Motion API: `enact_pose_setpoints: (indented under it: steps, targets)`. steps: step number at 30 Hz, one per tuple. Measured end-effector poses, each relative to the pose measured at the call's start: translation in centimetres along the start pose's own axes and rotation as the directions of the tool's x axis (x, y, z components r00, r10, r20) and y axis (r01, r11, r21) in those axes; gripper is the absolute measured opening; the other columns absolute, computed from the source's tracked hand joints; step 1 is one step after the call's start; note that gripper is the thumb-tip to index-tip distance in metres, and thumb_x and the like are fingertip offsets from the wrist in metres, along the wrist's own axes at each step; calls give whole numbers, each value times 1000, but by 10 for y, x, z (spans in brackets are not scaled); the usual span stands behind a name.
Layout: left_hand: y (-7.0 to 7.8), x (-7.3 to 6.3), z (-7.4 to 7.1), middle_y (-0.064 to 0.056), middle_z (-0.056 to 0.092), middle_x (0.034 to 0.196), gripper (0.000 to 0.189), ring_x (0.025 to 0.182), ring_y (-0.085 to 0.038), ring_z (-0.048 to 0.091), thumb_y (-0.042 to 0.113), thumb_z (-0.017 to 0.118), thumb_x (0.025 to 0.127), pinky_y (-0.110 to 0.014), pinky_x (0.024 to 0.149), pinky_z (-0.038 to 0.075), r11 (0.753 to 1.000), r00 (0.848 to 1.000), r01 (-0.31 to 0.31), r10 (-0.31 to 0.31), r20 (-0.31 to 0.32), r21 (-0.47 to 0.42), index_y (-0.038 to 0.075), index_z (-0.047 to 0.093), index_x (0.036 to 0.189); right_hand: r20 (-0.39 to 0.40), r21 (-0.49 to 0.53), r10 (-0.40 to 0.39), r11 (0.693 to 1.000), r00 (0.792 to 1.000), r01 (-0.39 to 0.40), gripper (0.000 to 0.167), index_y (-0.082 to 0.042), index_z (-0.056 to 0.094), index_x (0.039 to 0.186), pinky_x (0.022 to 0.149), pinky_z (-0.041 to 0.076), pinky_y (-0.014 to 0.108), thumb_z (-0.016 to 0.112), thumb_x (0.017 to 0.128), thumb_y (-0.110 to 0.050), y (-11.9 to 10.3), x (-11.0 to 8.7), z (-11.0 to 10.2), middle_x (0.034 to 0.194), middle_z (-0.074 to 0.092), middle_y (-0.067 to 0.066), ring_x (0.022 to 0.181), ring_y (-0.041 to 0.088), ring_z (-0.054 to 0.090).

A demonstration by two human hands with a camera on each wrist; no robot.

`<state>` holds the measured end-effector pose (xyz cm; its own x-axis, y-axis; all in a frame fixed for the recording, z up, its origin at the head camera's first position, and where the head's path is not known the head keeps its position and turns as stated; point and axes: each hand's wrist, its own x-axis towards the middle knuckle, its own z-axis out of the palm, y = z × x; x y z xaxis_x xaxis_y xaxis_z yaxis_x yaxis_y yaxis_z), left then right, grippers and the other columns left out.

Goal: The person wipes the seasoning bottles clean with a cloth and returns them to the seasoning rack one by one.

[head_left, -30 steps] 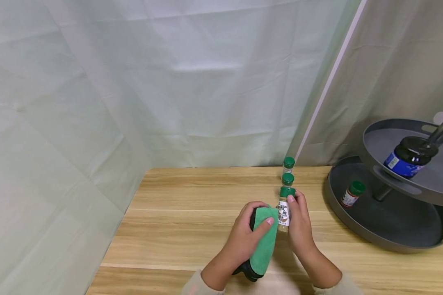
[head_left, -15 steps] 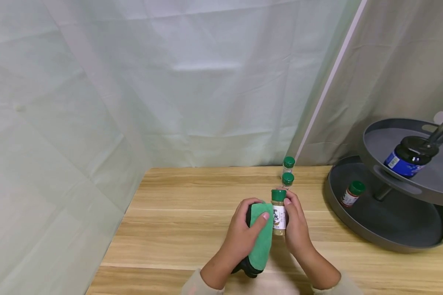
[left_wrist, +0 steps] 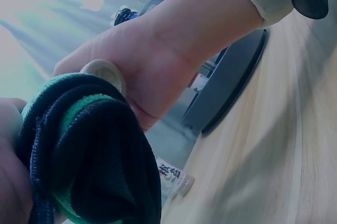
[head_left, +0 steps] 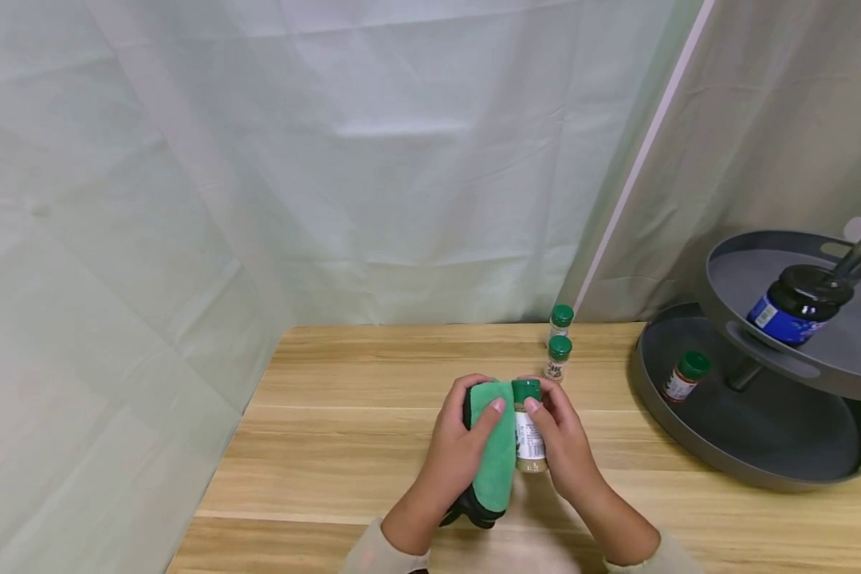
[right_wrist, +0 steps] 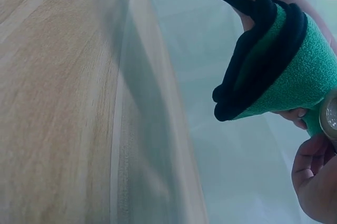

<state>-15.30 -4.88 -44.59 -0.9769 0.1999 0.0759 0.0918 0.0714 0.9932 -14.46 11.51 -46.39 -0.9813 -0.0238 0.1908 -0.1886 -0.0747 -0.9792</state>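
Observation:
My left hand grips a folded green cloth with dark edging, the thumb lying across its front. Against the cloth's right side stands a spice bottle with a green cap and white label, held upright above the table by my right hand. The right thumb presses near its cap; the other fingers are mostly hidden behind it. In the left wrist view the cloth's folded end hides most of the bottle, leaving its round base in sight. The right wrist view shows the cloth touching the bottle's base.
Two more green-capped spice bottles stand behind my hands, one nearer and one farther. To the right, a two-tier grey rack carries a red spice bottle below and a dark jar with a blue label on top.
Both hands have shifted left and slightly toward me with cloth and bottle. The bottle has turned, so its label's barcode side now faces me. The nearer standing bottle is more exposed.

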Motion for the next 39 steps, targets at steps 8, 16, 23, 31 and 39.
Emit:
enact_pose_setpoints:
  steps: [8, 16, 23, 31, 39]
  targets:
    - [-2, -3, 4, -2, 58, 126, 36, 105, -19, 59, 38, 62, 101, -34, 84, 53, 999, 997, -23, 20, 77, 43, 27, 52, 133, -87, 19, 10, 1000, 996, -8, 32, -4, 47, 137, 74, 55, 24, 44, 109, -19, -4, 2, -3, 119, 57, 2, 92, 9, 59]
    - [-4, -5, 9, 4, 56, 130, 35, 110, -16, 57, 43, 61, 100, -32, 89, 50, 988, 984, -77, 54, 167, 135, 32, 52, 132, -213, 40, 64, 998, 975, -57, 30, -12, 45, 135, 72, 50, 22, 38, 111, -29, -8, 7, -10, 106, 52, 0, 87, 11, 53]
    - [-3, -6, 11, 5, 56, 129, 35, 109, -16, 57, 43, 63, 99, -32, 88, 51, 988, 988, -72, 52, 145, 139, 33, 53, 131, -177, 84, 107, 992, 978, -93, 39, -19, 42, 135, 71, 54, 25, 21, 112, -42, -7, 6, -12, 100, 53, 0, 86, 11, 57]
    - [-4, -4, 8, 2, 57, 126, 34, 105, -19, 59, 39, 63, 99, -34, 84, 53, 997, 998, -34, 30, 54, 75, 32, 53, 131, -81, 103, 62, 993, 995, -54, 39, -13, 42, 140, 83, 53, 25, 25, 112, -34, -4, 3, -5, 128, 50, -2, 103, 10, 57]
    - [-5, 1, 2, -2, 58, 125, 34, 106, -20, 58, 37, 63, 100, -35, 85, 53, 999, 999, -36, 36, -12, 10, 26, 53, 131, 5, 121, 16, 993, 1000, -16, 37, 3, 43, 135, 82, 56, 26, 36, 111, -24, -4, 0, 0, 119, 58, -3, 99, 7, 63]
